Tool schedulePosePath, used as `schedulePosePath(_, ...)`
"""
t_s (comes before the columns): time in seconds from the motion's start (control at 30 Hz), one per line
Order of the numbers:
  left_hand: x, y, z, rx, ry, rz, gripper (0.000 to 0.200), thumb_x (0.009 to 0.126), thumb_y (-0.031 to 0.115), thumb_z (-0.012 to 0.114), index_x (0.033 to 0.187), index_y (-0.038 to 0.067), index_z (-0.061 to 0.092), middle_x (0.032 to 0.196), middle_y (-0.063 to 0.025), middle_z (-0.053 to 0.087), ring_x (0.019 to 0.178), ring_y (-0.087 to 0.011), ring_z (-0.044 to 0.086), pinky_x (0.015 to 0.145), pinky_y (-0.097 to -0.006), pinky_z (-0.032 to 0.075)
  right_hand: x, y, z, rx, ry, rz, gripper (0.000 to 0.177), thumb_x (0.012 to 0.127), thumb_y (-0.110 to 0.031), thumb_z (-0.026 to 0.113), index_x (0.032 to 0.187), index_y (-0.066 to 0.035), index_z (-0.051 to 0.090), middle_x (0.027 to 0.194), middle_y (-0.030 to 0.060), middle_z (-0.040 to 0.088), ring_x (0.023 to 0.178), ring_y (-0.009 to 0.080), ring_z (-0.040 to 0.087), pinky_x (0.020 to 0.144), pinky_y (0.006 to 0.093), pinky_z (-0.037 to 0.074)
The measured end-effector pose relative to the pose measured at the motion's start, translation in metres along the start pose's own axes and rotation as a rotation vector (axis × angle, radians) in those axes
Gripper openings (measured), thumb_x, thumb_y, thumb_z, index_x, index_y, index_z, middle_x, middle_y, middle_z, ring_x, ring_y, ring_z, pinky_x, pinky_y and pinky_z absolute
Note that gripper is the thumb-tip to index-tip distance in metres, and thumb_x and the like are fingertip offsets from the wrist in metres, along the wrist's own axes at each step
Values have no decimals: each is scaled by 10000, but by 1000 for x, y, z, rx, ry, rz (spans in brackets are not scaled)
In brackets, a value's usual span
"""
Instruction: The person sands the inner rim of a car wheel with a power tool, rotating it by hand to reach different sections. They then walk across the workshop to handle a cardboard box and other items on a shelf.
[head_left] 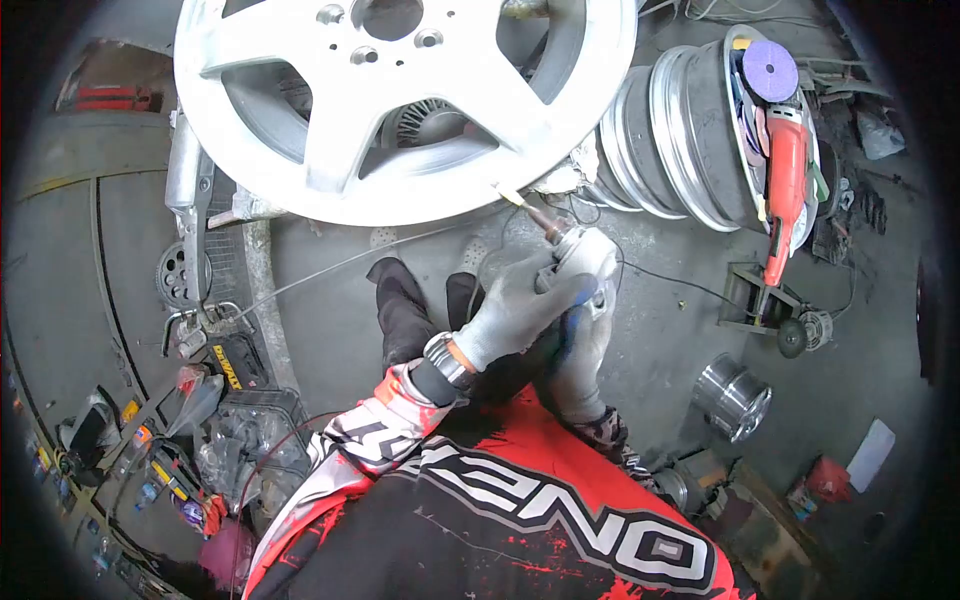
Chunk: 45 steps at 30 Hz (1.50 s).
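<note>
Both gloved hands are closed round a grey rotary tool [584,256]. My left hand [510,308] comes from the left, a watch on its wrist, with its fingers over the tool's near side. My right hand [585,360] wraps the tool's body from below. From the tool a shaft with a small pale tip [510,194] points up and left, at the lower rim of a large silver wheel [335,125]; whether the tip touches the rim I cannot tell. The wheel, with broad spokes, fills the upper middle.
Stacked rims [690,135] stand at the upper right, holding a red power tool [786,190] and a purple disc [770,70]. A chrome rim [733,397] lies on the floor at right. Cables cross the floor. Black cases and plastic bags [240,450] lie at lower left.
</note>
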<state>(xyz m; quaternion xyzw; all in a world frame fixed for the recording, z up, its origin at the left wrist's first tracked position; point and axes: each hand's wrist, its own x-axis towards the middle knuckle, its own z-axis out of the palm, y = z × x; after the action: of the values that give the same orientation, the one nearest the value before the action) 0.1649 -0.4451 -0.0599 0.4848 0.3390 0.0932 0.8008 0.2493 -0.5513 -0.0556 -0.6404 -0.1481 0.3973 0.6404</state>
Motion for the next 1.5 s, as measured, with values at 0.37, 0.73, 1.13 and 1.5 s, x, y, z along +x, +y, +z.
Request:
schedulePosePath(0.37, 27, 2, 24, -77, 21, 248, 305, 990, 217, 655, 1218, 15, 679, 1057, -105, 732, 985, -114, 673, 851, -307, 539, 9, 0, -22, -52, -13, -121, 682, 961, -195, 552, 1559, 17, 301, 1452, 172, 488, 1322, 250, 505, 1132, 392, 384)
schedulePosePath(0.73, 0, 1, 6, -31, 65, 207, 345, 983, 173, 658, 1266, -22, 635, 1088, -80, 705, 1000, -116, 645, 899, -311, 526, -4, 16, -15, -72, 6, -77, 692, 932, -145, 537, 1565, 12, 307, 1432, 162, 502, 1311, 248, 513, 1127, 392, 388)
schedulePosePath(1.13, 8, -2, -1, 51, 26, 401, 336, 1003, 198, 632, 1277, 3, 650, 1137, -106, 700, 1028, -195, 673, 909, -334, 525, 3, 14, -16, -204, -18, -145, 623, 987, -173, 528, 1548, 13, 331, 1443, 144, 495, 1335, 220, 491, 1128, 383, 388)
schedulePosePath(1.5, -10, -6, -8, 46, 81, 341, 320, 991, 211, 647, 1229, -2, 643, 1102, -98, 700, 1025, -173, 676, 921, -341, 519, -14, 22, -3, -120, 23, -74, 661, 942, -132, 522, 1557, 12, 327, 1453, 151, 479, 1348, 234, 471, 1157, 387, 355)
